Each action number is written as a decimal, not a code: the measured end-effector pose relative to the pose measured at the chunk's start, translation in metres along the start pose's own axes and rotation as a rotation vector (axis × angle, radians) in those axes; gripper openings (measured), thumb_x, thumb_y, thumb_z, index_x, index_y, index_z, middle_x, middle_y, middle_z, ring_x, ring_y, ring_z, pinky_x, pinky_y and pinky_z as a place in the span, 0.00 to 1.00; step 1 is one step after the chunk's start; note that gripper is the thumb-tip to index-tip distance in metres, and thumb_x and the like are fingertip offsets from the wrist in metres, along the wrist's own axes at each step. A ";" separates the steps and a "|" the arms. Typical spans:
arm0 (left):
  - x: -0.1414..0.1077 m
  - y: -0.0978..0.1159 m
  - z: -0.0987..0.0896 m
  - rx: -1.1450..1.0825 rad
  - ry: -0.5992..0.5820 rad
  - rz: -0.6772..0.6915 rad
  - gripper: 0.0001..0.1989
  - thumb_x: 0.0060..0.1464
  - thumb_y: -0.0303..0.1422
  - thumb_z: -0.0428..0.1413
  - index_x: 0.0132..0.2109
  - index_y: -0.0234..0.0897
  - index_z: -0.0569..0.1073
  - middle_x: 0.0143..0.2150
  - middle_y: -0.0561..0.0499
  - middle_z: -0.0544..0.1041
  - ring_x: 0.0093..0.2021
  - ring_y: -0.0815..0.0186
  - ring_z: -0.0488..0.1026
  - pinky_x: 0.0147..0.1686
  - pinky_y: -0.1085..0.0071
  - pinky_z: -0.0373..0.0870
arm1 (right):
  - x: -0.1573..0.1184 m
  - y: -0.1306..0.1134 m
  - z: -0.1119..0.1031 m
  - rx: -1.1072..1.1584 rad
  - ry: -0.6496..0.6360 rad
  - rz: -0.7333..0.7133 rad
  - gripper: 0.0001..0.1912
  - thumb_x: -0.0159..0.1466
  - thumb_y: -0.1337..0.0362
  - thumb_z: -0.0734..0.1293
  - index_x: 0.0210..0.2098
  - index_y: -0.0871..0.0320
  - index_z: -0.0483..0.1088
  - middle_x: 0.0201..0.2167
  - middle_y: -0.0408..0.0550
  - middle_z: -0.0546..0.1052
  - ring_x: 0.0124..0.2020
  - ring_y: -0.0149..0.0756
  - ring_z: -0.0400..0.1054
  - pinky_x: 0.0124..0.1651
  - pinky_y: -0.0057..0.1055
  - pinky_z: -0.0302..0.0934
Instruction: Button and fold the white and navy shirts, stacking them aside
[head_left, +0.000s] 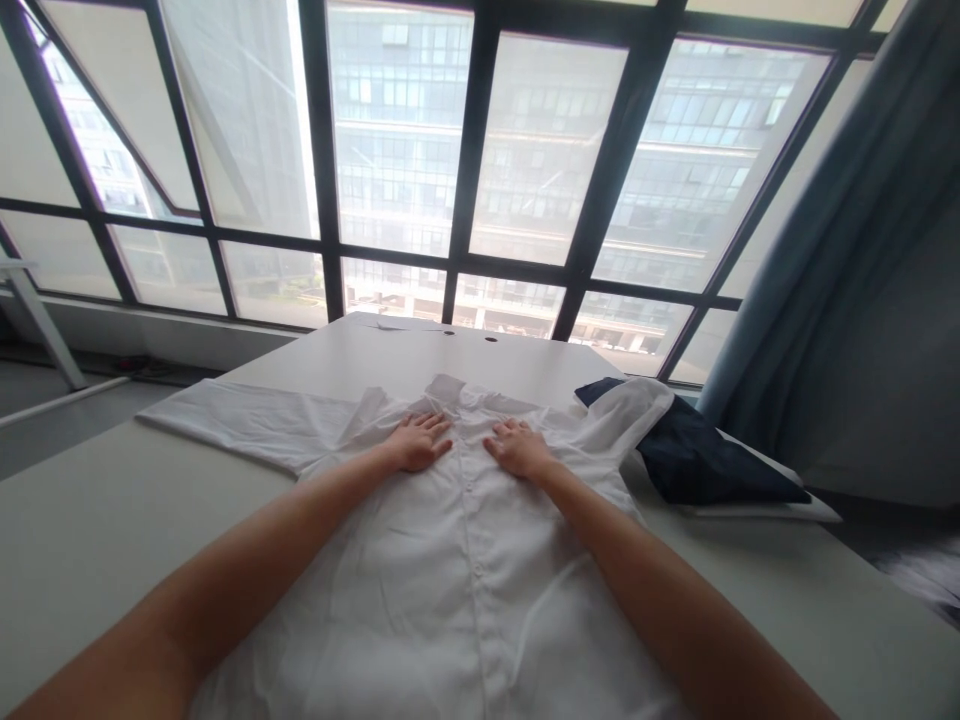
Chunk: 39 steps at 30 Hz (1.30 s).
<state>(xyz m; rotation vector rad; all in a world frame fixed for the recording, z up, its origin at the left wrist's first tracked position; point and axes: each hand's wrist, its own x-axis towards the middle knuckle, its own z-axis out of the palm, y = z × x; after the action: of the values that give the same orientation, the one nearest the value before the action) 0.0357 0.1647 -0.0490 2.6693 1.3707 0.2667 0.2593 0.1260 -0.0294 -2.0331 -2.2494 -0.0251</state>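
Observation:
A white button-up shirt (pixel 420 580) lies spread front side up on the table, its collar at the far end and its button line running toward me. My left hand (pixel 418 441) rests flat on the upper chest, left of the buttons, fingers spread. On the other side of the button line, my right hand (pixel 517 447) presses flat with its fingers apart. The left-hand sleeve (pixel 247 420) stretches out across the table. The right-hand sleeve (pixel 634 410) is bunched up over a dark navy cloth.
The white table (pixel 67 520) reaches toward large black-framed windows (pixel 397 130). Folded dark navy cloth (pixel 697 460) lies on white material at the right. A blue-grey curtain (pixel 810 230) hangs at the right. Near the table's far edge are two dark holes (pixel 490 340).

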 end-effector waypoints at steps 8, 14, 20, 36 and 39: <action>0.036 -0.018 -0.030 -0.016 0.057 -0.049 0.20 0.67 0.39 0.42 0.50 0.37 0.76 0.50 0.41 0.78 0.49 0.58 0.75 0.51 0.64 0.68 | 0.026 0.001 -0.037 -0.003 -0.123 0.051 0.25 0.69 0.49 0.57 0.44 0.61 0.77 0.47 0.61 0.77 0.49 0.49 0.71 0.48 0.36 0.63; 0.082 -0.021 -0.035 0.122 0.284 -0.069 0.28 0.57 0.20 0.46 0.64 0.34 0.64 0.67 0.41 0.63 0.60 0.54 0.65 0.54 0.61 0.65 | 0.087 0.006 -0.034 0.002 0.086 -0.003 0.18 0.69 0.62 0.58 0.49 0.62 0.75 0.54 0.60 0.74 0.54 0.44 0.68 0.53 0.33 0.61; 0.114 -0.039 -0.049 0.290 0.192 0.067 0.29 0.47 0.16 0.52 0.57 0.38 0.72 0.55 0.44 0.76 0.57 0.57 0.68 0.62 0.54 0.53 | 0.136 0.009 -0.014 0.015 -0.005 -0.132 0.33 0.59 0.70 0.66 0.64 0.57 0.61 0.65 0.54 0.63 0.65 0.43 0.55 0.63 0.36 0.52; 0.088 -0.052 -0.046 0.034 0.183 -0.240 0.22 0.66 0.43 0.44 0.51 0.37 0.77 0.44 0.41 0.81 0.46 0.54 0.77 0.44 0.63 0.70 | 0.113 0.036 -0.012 0.032 0.257 -0.313 0.12 0.60 0.70 0.63 0.36 0.57 0.80 0.48 0.53 0.75 0.50 0.43 0.65 0.54 0.38 0.57; 0.091 -0.050 -0.034 -0.017 0.181 -0.281 0.20 0.59 0.40 0.55 0.55 0.39 0.74 0.46 0.42 0.80 0.49 0.54 0.76 0.47 0.64 0.69 | 0.106 0.041 -0.004 0.111 0.238 -0.291 0.13 0.64 0.64 0.63 0.30 0.57 0.79 0.56 0.51 0.72 0.55 0.44 0.63 0.56 0.40 0.56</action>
<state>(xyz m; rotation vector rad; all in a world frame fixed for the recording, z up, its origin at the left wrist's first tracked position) 0.0406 0.2692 -0.0164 2.4467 1.7630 0.4940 0.2895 0.2346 -0.0187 -1.5441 -2.3135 -0.1543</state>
